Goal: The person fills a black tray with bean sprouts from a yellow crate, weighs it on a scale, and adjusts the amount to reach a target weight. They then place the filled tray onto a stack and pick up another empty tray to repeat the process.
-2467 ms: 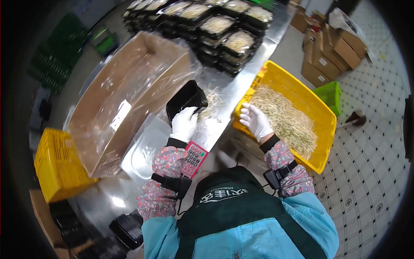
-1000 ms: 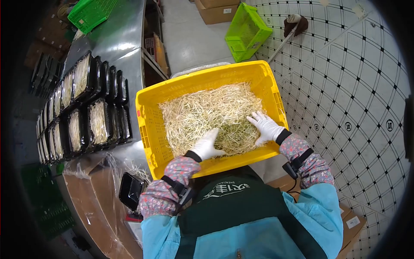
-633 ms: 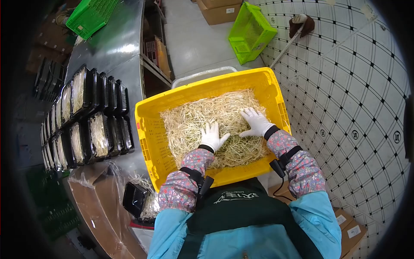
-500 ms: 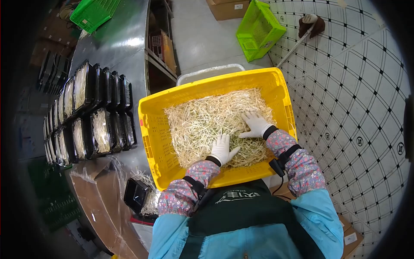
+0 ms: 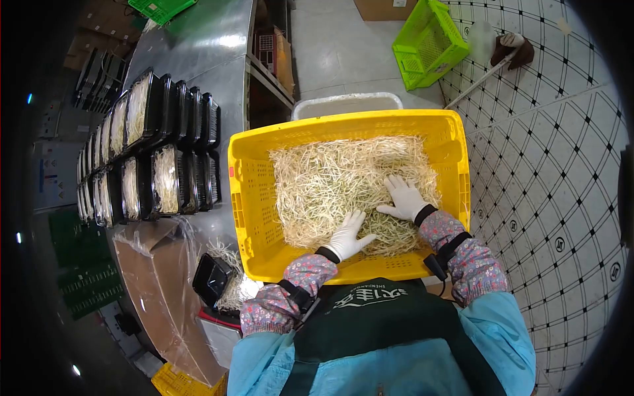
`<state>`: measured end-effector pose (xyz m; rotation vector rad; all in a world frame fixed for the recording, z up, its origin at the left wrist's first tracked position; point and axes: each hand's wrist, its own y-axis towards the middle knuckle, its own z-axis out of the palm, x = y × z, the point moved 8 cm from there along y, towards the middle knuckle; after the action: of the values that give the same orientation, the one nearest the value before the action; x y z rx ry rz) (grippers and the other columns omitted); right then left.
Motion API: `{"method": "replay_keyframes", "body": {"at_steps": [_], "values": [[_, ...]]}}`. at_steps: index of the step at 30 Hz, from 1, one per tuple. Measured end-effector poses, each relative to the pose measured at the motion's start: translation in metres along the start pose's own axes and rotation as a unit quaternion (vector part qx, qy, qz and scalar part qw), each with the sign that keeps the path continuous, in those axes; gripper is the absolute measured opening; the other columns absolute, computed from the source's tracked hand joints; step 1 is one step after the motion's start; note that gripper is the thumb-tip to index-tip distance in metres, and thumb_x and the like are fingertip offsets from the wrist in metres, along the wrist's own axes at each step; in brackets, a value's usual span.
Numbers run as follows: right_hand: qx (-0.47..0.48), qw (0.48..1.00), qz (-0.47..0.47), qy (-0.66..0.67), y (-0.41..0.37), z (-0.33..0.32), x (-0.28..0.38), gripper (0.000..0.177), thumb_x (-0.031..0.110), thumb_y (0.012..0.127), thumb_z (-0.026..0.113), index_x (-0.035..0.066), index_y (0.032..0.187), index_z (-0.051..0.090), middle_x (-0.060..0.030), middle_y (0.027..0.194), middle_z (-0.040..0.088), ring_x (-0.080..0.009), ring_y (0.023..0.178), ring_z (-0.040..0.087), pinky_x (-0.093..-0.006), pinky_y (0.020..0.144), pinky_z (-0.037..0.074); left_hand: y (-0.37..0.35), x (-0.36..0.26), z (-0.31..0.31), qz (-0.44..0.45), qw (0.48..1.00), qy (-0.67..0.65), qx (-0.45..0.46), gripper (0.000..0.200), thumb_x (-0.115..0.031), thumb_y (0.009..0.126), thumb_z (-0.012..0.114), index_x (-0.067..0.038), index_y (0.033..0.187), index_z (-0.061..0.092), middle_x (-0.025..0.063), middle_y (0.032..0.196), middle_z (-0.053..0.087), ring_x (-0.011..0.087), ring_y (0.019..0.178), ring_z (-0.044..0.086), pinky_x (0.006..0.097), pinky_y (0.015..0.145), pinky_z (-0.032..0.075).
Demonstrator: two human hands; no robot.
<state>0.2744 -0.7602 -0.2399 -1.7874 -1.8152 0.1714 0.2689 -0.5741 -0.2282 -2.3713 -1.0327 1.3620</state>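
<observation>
A yellow perforated crate [image 5: 350, 124] stands in front of me, with a thick layer of pale bean sprouts [image 5: 330, 178] in it. My left hand [image 5: 347, 237], in a white glove, rests on the sprouts near the crate's front edge, fingers spread. Further right and a little deeper in, my right hand [image 5: 404, 197], also gloved, lies on the sprouts with its fingers apart. Neither hand holds anything. The sprouts look greener between and below the hands.
Black trays of sprouts [image 5: 168, 178] stand stacked on the metal table [image 5: 228, 63] at left. An empty black tray [image 5: 212, 280] lies beside loose sprouts. Behind are a green crate [image 5: 432, 49] and a grey tub [image 5: 347, 103]; a cardboard box [image 5: 165, 290] is lower left.
The whole view has shifted, so the crate and trays appear further right. Both hands remain spread on the sprouts, with my left hand angled more to the right.
</observation>
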Motion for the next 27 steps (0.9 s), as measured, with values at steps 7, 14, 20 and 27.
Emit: {"method": "replay_keyframes", "body": {"at_steps": [7,14,20,27], "values": [[-0.041,0.998,0.004,0.049,0.016,-0.007,-0.009,0.084,0.062,0.091,0.052,-0.002,0.143,0.037,-0.0230,0.146,0.042,-0.0391,0.137,0.038,-0.0494,0.113,0.029,-0.009,0.033,-0.019,-0.021,0.986,-0.100,-0.128,0.059,-0.029,0.092,0.068,-0.001,0.140,0.047,0.0235,0.140,0.051,0.0345,0.133,0.047,0.0381,0.112,0.036],[-0.083,0.995,0.009,0.046,0.010,-0.002,0.002,0.075,0.060,0.091,0.052,-0.002,0.133,0.046,-0.0192,0.123,0.057,-0.0354,0.115,0.054,-0.0473,0.106,0.036,-0.040,0.042,-0.014,-0.062,0.982,-0.126,-0.128,0.055,-0.031,0.091,0.068,-0.003,0.136,0.053,0.0229,0.132,0.058,0.0365,0.125,0.054,0.0392,0.107,0.041],[-0.051,0.997,0.041,0.044,0.032,-0.011,-0.007,0.074,0.066,0.089,0.052,-0.001,0.119,0.058,-0.0168,0.110,0.064,-0.0316,0.107,0.060,-0.0437,0.094,0.044,0.006,0.040,-0.050,-0.055,0.982,-0.102,-0.150,0.055,-0.030,0.091,0.067,-0.003,0.137,0.052,0.0223,0.134,0.057,0.0351,0.127,0.052,0.0381,0.108,0.040],[0.031,0.997,0.057,0.048,0.039,-0.015,0.002,0.072,0.071,0.078,0.061,0.003,0.099,0.069,-0.0152,0.094,0.070,-0.0311,0.092,0.067,-0.0425,0.081,0.052,0.059,0.017,-0.070,-0.043,0.999,-0.018,-0.025,0.093,-0.041,0.077,0.076,0.000,0.149,0.034,0.0253,0.149,0.040,0.0354,0.139,0.038,0.0380,0.116,0.031]]}}
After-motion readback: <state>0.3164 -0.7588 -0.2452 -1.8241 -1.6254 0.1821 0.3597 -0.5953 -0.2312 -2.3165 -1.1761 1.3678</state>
